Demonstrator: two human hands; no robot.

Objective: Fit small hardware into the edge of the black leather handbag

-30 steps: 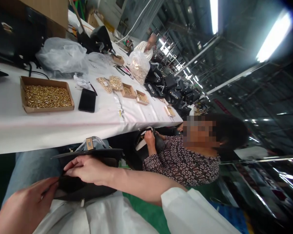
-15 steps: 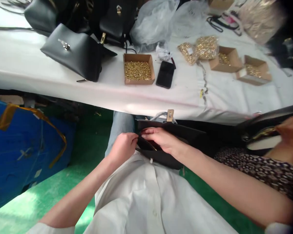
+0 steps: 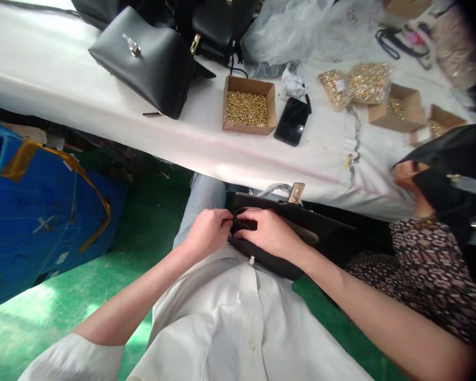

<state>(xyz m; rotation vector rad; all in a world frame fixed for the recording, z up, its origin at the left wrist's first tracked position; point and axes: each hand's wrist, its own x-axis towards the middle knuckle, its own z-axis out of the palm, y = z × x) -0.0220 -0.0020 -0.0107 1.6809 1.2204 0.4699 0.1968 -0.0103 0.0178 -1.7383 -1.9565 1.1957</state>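
Observation:
A black handbag (image 3: pixel 285 269) lies across my lap, its top open and its flap folded back toward the table. It has a gold-coloured clasp plate (image 3: pixel 296 193), a handle in clear wrapping (image 3: pixel 276 188) and a small metal turn-lock (image 3: pixel 252 260) on the near side. My left hand (image 3: pixel 211 230) is closed on the left end of the bag's opening. Inside the mouth of the bag, my right hand (image 3: pixel 270 232) has its thumb and fingers curled around dark material near that same end. What lies between its fingertips is too dark to make out.
On the white-covered table (image 3: pixel 174 138) are another black handbag (image 3: pixel 146 63), a box of gold-coloured hardware (image 3: pixel 246 108), a phone (image 3: pixel 291 121), bagged hardware (image 3: pixel 368 83) and clear plastic (image 3: pixel 285 34). A blue bin (image 3: pixel 55 211) stands left. At right, another person's hand (image 3: pixel 408 174) holds a black bag.
My right hand has shifted within the bag's mouth, its thumb now showing lower and apart from the fingers. The view has turned slightly. The other person's hand and bag have risen toward the table.

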